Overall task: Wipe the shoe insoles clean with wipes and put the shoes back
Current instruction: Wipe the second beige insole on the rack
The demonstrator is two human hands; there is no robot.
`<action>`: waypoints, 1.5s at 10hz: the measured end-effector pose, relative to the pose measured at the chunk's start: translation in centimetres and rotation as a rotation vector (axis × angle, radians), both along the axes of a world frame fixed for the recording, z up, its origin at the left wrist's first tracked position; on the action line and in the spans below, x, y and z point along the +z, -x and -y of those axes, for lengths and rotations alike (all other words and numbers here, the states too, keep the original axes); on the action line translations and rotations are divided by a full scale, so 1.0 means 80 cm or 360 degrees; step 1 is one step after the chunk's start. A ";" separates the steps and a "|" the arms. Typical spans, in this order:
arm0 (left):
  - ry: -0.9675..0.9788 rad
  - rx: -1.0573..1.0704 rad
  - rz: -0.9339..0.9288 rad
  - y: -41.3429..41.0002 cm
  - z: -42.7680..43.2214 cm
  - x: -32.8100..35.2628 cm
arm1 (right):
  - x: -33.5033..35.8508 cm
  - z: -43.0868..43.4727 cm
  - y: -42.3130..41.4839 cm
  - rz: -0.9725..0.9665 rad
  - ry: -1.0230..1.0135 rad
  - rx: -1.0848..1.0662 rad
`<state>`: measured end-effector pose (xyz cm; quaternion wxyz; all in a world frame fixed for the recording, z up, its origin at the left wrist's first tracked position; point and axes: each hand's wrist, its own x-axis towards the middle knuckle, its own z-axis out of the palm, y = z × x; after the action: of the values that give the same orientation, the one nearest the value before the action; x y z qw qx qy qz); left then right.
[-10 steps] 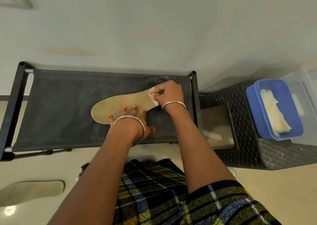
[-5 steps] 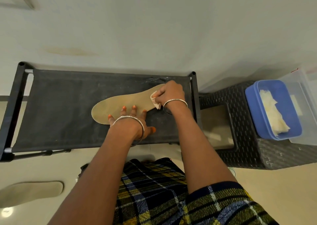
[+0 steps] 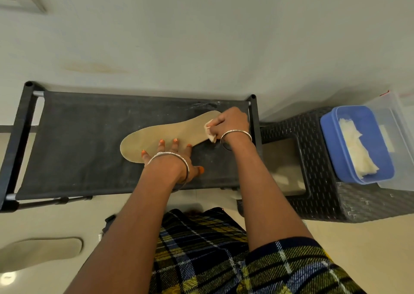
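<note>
Tan insole [image 3: 154, 135] under flat left hand [image 3: 173, 159]; right hand [image 3: 230, 121] pinches wipe [image 3: 210, 132]

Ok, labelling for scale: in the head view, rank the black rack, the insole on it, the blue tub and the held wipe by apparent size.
1. black rack
2-3. insole and blue tub: roughly alike, insole longer, tub broader; not ranked
4. wipe, partly hidden

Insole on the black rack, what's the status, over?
Left hand presses insole flat on rack. Right hand grips wipe at its narrow end. Nothing blocking.
</note>
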<state>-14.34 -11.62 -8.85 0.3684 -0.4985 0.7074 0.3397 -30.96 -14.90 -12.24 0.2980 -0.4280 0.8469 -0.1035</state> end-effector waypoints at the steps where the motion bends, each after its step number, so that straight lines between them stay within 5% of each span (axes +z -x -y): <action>1: 0.0002 -0.0014 -0.0016 0.000 0.000 0.000 | 0.001 -0.004 0.009 -0.0207 0.0198 -0.0212; 4: -0.0007 -0.0008 -0.0008 0.001 0.000 -0.001 | -0.003 0.004 0.002 0.0086 -0.0109 -0.0136; 6: -0.0006 -0.0026 -0.0029 -0.001 0.001 -0.001 | 0.002 -0.001 0.020 -0.0252 0.0167 -0.0216; 8: -0.0011 -0.0009 -0.0017 0.002 0.001 -0.001 | -0.005 0.002 0.004 0.0095 -0.0068 -0.0007; 10: -0.0013 -0.0017 -0.0016 -0.001 0.001 0.000 | -0.007 0.004 0.022 -0.0246 0.0136 -0.0220; 12: -0.0021 -0.0005 -0.0010 0.002 0.000 0.001 | -0.013 0.002 0.020 -0.0002 -0.0090 -0.0095; 13: -0.0025 -0.0001 -0.0019 0.001 0.000 0.002 | -0.013 0.001 0.026 -0.0271 0.0090 -0.0269; 15: -0.0023 -0.0008 -0.0021 0.001 0.001 0.004 | -0.005 0.002 0.029 -0.0334 0.0162 -0.0372</action>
<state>-14.40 -11.72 -8.53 0.3681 -0.4918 0.7085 0.3473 -33.29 -15.09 -12.66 0.1717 -0.3496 0.9111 -0.1349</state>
